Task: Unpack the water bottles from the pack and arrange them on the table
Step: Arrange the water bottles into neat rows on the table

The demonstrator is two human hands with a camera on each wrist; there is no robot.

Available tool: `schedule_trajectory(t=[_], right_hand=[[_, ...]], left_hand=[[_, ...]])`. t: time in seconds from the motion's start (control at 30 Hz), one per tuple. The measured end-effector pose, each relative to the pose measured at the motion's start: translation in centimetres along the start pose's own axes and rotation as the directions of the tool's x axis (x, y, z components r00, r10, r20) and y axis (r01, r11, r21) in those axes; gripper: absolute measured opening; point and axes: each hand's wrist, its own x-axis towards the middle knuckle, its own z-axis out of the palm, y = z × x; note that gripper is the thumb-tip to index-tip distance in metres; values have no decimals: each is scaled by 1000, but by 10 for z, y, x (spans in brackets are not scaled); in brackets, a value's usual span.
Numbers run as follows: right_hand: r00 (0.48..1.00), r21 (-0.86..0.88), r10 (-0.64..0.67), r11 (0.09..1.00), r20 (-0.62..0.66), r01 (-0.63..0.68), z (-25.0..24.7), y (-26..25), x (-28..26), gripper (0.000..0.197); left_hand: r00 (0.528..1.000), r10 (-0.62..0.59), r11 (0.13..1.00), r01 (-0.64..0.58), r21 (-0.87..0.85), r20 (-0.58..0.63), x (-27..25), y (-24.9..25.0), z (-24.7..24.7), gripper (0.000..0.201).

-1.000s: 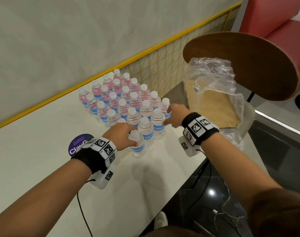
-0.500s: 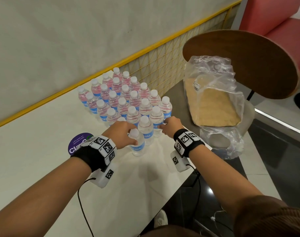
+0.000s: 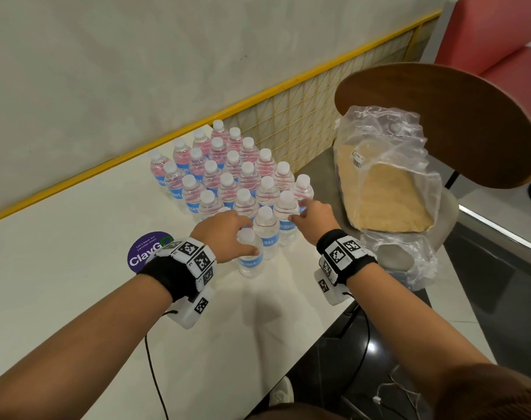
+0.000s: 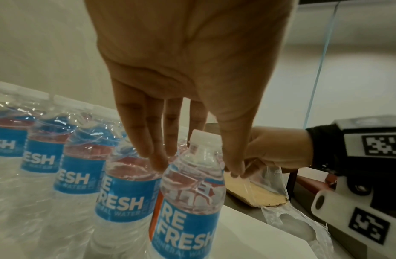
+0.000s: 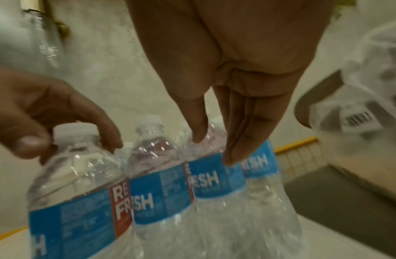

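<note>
Several clear water bottles (image 3: 228, 177) with white caps and blue labels stand in rows on the white table (image 3: 76, 253). My left hand (image 3: 249, 241) grips the nearest bottle (image 3: 250, 262) by its neck. In the left wrist view, thumb and fingers of that hand (image 4: 196, 168) close around the bottle (image 4: 190, 210) just below the cap. My right hand (image 3: 294, 218) reaches in from the right with straight fingers. Its fingertips (image 5: 230, 159) touch the shoulder of a front-row bottle (image 5: 214, 178); nothing is held.
The torn plastic pack (image 3: 385, 189) with its cardboard tray lies on a chair seat right of the table, before a wooden chair back (image 3: 455, 122). A purple sticker (image 3: 146, 253) sits by my left wrist. A yellow rail (image 3: 258, 92) borders the table's far side.
My right hand drew back from the bottle at the row's right end and now touches a nearer one. My left hand has stayed on the nearest bottle.
</note>
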Motion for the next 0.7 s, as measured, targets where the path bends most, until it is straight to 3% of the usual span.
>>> schedule_trajectory(t=[0.1, 0.2, 0.33, 0.57, 0.7], right_hand=[[980, -7, -195, 981, -51, 195, -12, -23, -13, 50], [946, -41, -321, 945, 49, 323, -16, -48, -21, 55], [930, -185, -305, 921, 206, 343, -7, -62, -14, 49], [932, -248, -300, 905, 205, 346, -1, -66, -9, 41], [931, -240, -300, 907, 208, 346, -3, -66, -11, 40]], left_hand=[[997, 9, 1000, -7, 26, -78, 3, 8, -3, 63], [999, 1, 1000, 1, 28, -53, 8, 12, -4, 59], [1000, -15, 996, 13, 83, 27, 8, 14, -4, 28], [999, -5, 996, 8, 85, -37, 12, 8, 2, 21], [999, -6, 996, 8, 84, -32, 13, 8, 3, 28]])
